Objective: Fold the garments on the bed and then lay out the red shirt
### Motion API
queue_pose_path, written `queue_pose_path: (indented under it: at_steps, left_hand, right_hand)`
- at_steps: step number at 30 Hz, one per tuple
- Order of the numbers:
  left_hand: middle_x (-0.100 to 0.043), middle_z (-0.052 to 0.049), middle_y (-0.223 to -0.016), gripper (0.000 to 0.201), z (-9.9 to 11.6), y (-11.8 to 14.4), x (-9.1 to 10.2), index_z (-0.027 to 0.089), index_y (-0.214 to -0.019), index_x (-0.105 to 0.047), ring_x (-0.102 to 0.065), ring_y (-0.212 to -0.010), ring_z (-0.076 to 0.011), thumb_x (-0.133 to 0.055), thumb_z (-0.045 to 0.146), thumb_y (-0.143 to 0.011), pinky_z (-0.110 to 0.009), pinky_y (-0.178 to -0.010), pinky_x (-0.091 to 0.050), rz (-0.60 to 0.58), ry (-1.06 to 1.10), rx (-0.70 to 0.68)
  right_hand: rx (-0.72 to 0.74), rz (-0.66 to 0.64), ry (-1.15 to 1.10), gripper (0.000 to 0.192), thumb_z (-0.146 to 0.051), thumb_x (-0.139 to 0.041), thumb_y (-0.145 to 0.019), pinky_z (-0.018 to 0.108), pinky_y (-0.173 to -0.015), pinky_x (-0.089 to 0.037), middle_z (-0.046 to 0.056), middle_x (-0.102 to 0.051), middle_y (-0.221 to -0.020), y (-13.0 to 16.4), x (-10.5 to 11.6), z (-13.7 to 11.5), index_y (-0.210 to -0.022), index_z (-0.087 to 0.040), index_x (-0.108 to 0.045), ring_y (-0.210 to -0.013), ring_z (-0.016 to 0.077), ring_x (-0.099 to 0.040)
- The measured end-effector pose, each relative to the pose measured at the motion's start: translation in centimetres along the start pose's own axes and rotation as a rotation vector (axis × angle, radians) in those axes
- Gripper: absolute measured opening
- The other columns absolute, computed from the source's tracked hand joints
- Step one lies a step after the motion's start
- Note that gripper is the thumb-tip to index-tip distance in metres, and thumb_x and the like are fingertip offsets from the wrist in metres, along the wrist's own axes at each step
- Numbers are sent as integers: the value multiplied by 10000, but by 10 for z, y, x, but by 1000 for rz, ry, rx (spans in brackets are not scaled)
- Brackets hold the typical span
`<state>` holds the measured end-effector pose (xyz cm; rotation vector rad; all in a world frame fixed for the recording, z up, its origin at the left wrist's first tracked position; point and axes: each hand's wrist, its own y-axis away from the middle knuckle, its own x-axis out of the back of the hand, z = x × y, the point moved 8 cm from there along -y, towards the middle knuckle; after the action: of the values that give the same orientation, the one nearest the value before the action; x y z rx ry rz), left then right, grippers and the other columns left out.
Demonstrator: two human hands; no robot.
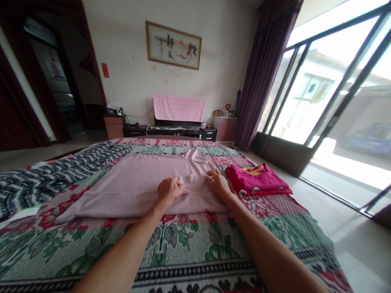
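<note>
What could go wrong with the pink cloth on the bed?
The left hand pinches a small ridge of the pale pink fabric sheet, and the right hand lies flat beside it. With such a small grip, the fold might slip out or set in crooked. The folded magenta shirt with yellow stripes lies close to the right hand, so a sweep that way might knock it toward the edge of the floral bedspread.

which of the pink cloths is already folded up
The magenta shirt right of the hands, a compact stack with yellow print. The pale pink garment lies spread flat; the pink towel hangs draped.
</note>
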<state>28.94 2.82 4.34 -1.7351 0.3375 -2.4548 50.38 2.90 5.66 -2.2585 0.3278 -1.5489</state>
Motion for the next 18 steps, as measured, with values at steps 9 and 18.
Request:
queue_pose_path:
  at_steps: [9, 18]
  left_hand:
    - [-721, -108, -1022, 454, 7, -6, 7, 188, -1266, -571, -657, -967, -234, -489, 284, -830, -286, -783, -464, 11, 22, -62]
    - [-733, -63, -999, 408, 2, -12, -3, 225, -1220, -631, -654, -969, -202, -476, 245, -842, -264, -819, -465, -33, 36, -131]
  right_hand:
    - [-40, 104, -107, 266, -198, -463, -850, 245, -745, -447, 41, -725, -906, -14, 45, 20, -985, -196, -693, -838, 177, -649]
    - [66, -97, -100, 243, -154, -523, -804, 246, -756, -474, 30, -735, -860, -7, 28, 1, -921, -202, -731, -794, 168, -661]
